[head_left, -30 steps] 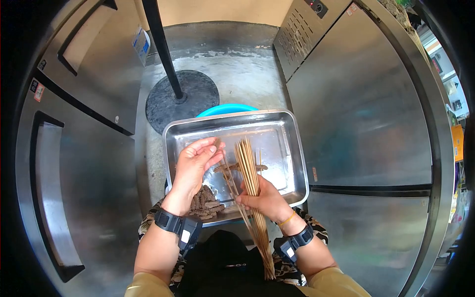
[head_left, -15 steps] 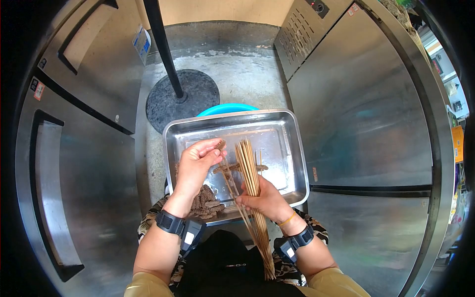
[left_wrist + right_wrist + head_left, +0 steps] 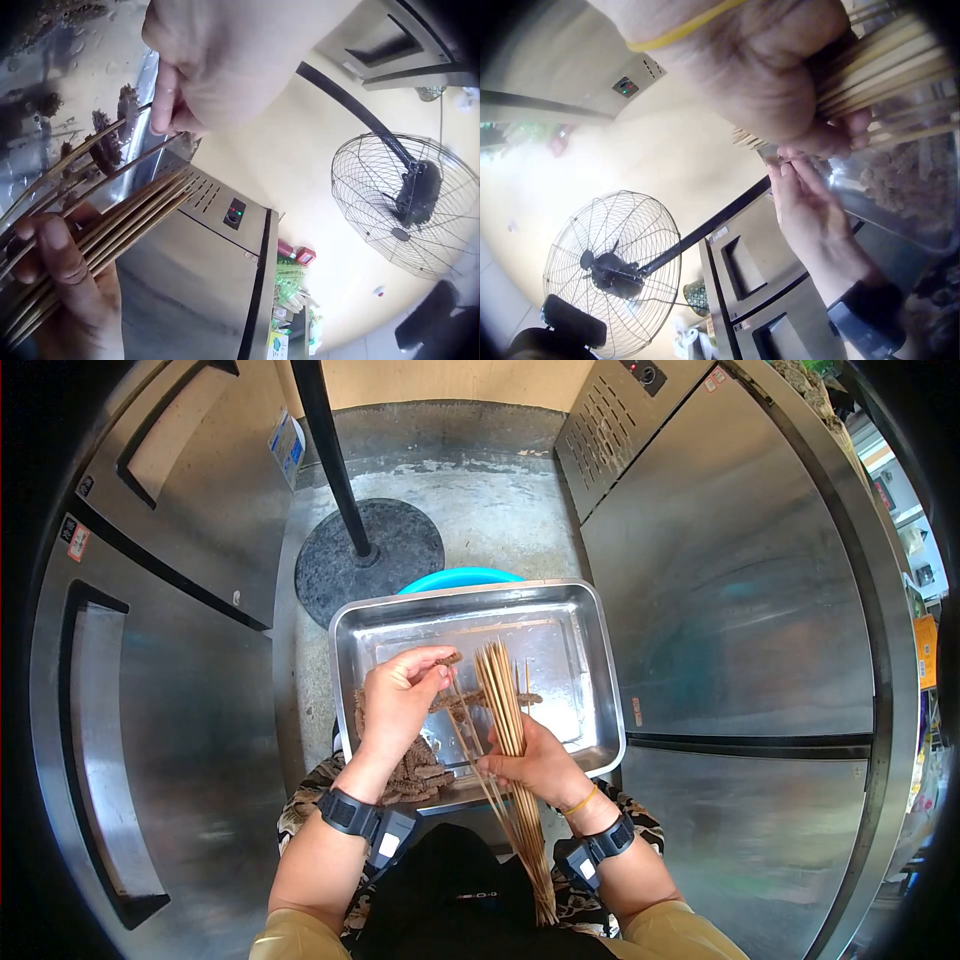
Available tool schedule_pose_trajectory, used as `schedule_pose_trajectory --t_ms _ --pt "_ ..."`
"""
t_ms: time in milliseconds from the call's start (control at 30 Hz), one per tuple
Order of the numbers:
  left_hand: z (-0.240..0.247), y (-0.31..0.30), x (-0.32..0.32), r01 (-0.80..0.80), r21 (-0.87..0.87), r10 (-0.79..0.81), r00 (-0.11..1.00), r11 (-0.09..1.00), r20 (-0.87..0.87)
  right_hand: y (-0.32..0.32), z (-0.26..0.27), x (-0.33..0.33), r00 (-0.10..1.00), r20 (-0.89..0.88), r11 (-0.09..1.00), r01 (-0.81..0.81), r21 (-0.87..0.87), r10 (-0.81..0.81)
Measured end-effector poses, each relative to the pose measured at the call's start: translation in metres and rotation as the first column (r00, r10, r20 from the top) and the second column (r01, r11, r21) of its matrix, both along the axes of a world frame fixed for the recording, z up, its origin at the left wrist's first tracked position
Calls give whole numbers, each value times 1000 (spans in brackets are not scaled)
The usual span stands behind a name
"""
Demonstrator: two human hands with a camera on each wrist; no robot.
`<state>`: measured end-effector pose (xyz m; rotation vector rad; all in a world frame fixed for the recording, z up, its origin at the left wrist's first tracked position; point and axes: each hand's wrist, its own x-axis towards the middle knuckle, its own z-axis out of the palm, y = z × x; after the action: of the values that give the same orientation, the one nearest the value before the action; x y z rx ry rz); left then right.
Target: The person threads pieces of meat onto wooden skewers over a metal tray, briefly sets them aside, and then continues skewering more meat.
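Note:
In the head view my right hand [image 3: 535, 760] grips a thick bundle of wooden skewers [image 3: 503, 705], points away from me. A few skewers stand apart on its left side, under the thumb. My left hand [image 3: 395, 698] pinches a small brown ridged strip of food [image 3: 450, 659] between thumb and fingers, at the tip of one of those separate skewers. More brown ridged strips [image 3: 415, 775] lie heaped in the near left of the metal tray [image 3: 575, 650]. Behind the skewers, other brown strips [image 3: 528, 700] show crosswise. The left wrist view shows the left fingers [image 3: 166, 101] close to the skewer tips.
The tray stands at my lap, with a blue basin [image 3: 460, 578] partly hidden behind it. Beyond that is a round black stand base [image 3: 370, 565] with its pole, which carries a fan [image 3: 615, 270]. Steel cabinets [image 3: 720, 590] flank both sides.
The brown strip in my left fingers has tipped over to the right and come slightly nearer me. My right hand and the skewer bundle have stayed in place.

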<state>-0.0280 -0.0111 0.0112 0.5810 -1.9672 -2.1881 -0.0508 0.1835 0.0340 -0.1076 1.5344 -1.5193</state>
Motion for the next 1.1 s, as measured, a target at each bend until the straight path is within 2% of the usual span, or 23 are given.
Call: schedule_pose_trajectory --t_ms 200,300,433,567,633,733,767,800,833,867,933,1000,1067,1100 --pt "13 8 5 84 -366 -73 996 927 43 -1 1 -1 1000 -18 1000 4 24 -4" --pt "18 19 9 96 -435 -93 995 895 28 0 3 -1 999 -38 999 39 29 -38" --pt "18 28 13 100 -664 -202 976 741 -78 6 -5 -4 994 -65 996 84 23 -83" --pt "10 28 15 147 -750 -293 954 645 -65 8 -5 -4 982 -156 994 108 13 -105" --pt "11 26 15 121 -786 -297 951 606 -83 9 -3 -4 984 -118 991 137 3 -136" --pt "21 14 13 -6 -644 -97 987 765 -124 17 -4 -9 989 -45 990 136 -36 -138" --pt "25 8 14 -38 -685 -38 995 728 -96 21 -5 -12 991 -22 990 128 -55 -130" --pt "25 -1 17 6 -645 -19 1000 764 -13 22 -3 -13 993 -29 992 116 -42 -117" --pt "29 -7 22 182 -643 -103 982 744 159 23 1 -13 994 -35 994 103 -29 -104" --pt "34 -12 26 353 -610 -181 928 710 327 24 3 -13 995 -42 996 90 -17 -91" --pt "27 -9 39 579 -689 -352 814 436 462 25 1 -11 994 -48 995 95 -29 -96" --pt "18 1 50 675 -700 -437 716 232 545 23 7 -11 993 -54 995 100 -29 -102" --pt "10 11 55 661 -742 -439 703 111 560 23 5 -11 993 -56 995 98 -32 -99" --pt "5 13 57 659 -747 -427 703 89 569 22 4 -12 994 -54 995 95 -31 -97"
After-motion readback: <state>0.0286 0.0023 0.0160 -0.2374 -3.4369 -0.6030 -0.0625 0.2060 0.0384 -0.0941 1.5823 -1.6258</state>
